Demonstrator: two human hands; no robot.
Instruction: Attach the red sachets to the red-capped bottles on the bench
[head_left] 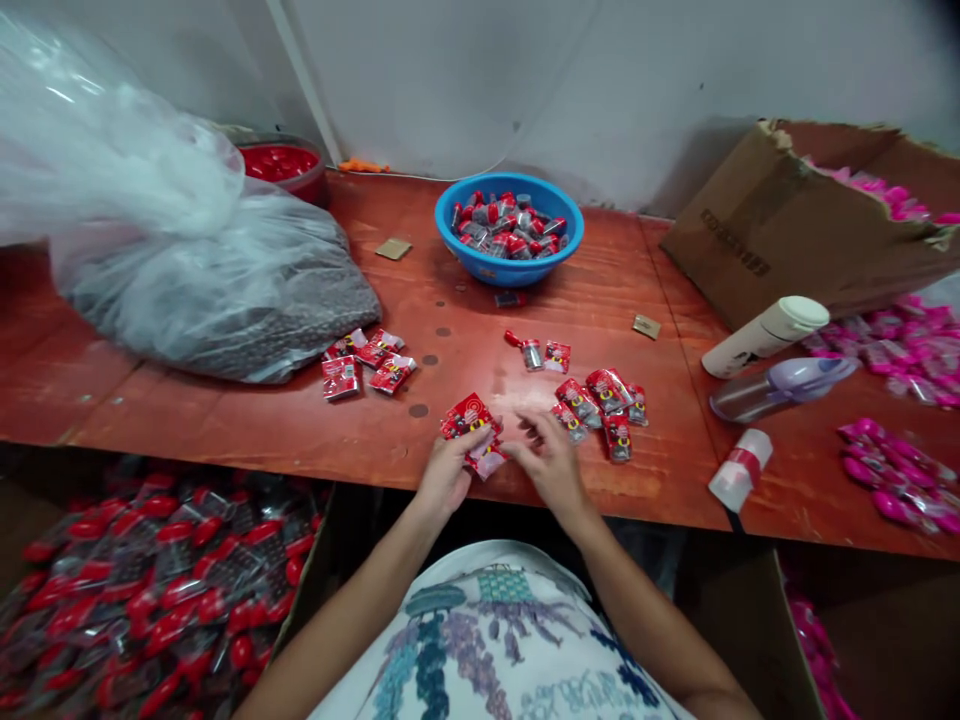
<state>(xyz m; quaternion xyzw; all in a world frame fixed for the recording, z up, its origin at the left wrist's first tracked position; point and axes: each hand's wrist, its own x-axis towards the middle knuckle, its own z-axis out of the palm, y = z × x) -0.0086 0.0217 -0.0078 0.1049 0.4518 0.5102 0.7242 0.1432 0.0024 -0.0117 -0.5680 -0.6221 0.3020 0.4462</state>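
Near the table's front edge my left hand (448, 468) is closed on red printed packets (471, 410), its thumb lying across them. How many it holds I cannot tell. Just right of them my right hand (551, 460) has its thumb and fingers apart. Its thumb tip is at the packets' edge; whether it touches I cannot tell. To its right lies a loose group of filled red packets (609, 392). Left of my hands is another small group of red packets (341, 378). Beyond them lie a small clear jar (532, 355), a red piece (512, 339) and a single red packet (557, 357).
A blue basin (510, 268) of red-capped jars stands at the back. A big plastic bag (225, 280) lies left. A cardboard box (720, 230), white bottle (765, 337), clear bottle (772, 390) and pink items (900, 475) are at right. Below left are many red-capped containers (165, 590).
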